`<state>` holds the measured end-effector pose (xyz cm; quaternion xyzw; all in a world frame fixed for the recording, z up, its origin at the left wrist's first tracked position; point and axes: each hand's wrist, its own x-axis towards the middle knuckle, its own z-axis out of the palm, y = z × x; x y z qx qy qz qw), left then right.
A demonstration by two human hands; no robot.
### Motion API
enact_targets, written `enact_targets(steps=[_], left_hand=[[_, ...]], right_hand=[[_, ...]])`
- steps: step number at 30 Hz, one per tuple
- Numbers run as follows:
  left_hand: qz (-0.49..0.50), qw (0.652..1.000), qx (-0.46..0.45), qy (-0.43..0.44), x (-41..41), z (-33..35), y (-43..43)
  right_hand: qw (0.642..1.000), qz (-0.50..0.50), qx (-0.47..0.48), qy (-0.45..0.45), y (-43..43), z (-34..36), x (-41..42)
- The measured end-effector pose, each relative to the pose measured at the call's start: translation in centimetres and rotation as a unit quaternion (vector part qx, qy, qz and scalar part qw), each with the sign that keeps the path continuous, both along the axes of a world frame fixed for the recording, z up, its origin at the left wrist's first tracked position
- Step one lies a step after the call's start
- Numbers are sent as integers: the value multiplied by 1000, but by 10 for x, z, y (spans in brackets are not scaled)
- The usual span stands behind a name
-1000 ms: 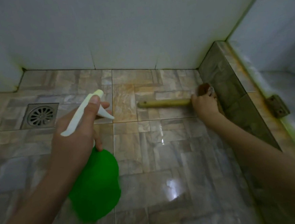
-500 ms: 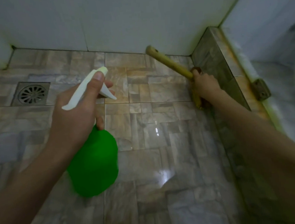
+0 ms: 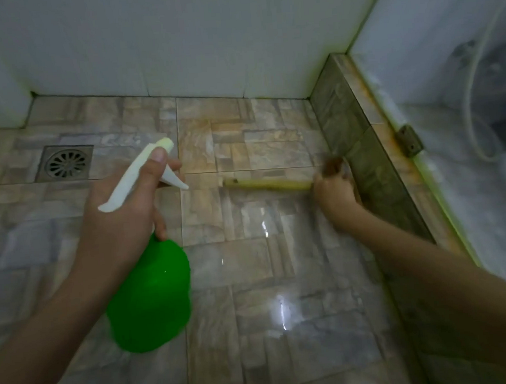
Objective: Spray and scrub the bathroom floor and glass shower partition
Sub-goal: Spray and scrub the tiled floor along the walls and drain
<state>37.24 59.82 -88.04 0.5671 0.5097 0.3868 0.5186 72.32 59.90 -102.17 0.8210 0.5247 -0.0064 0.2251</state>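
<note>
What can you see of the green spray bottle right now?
The spray bottle has a rounded bright green plastic body and a white trigger head, nozzle aimed toward the far wall. It is held above the floor tiles, tilted forward, its body slightly blurred. The left hand grips its neck, thumb lying along the top of the head, fingers curled in front by the trigger. Nothing else touches it.

We look down on a glossy wet floor of mottled brown-and-grey stone-patterned tiles, where we see light glinting in patches. A square metal drain grate sits at its far left. Behind it rise plain white tiled walls. At right, a low tiled kerb carries a rusty metal hinge.
</note>
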Motion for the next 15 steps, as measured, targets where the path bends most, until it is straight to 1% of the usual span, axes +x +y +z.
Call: enact_targets(steps=[2,3,5,7,9,10,12,13,14,15], left_hand=[[5,1000,-5,7,-4,6,-8],[9,1000,-4,8,-5,8,-13],[18,1000,-6,10,-6,15,-20],[12,1000,0,18,-5,22,-28],[8,1000,4,22,-4,24,-34],[1,1000,-1,21,-4,25,-38],[-12,1000,-4,22,-6,25,-42],[-17,1000,1,18,-7,24,-43],[-19,1000,3,14,-9,22,-44],[-24,1000,6,14,-10,20,-45]], right_hand=[[999,-28,-26,-10,-47,-4,-18],[998,-54,-26,10,-56,0,-25],[998,-66,-1,20,-47,4,-22],[997,-45,59,36,-26,6,-10],[999,-11,22,24,-27,14,-2],[1000,-9,3,19,-48,14,-3],[1000,12,10,22,-113,9,-16],[999,9,-32,26,-142,8,-30],[996,-29,-64,53,-162,6,-42],[995,-47,-56,68,-170,2,-46]])
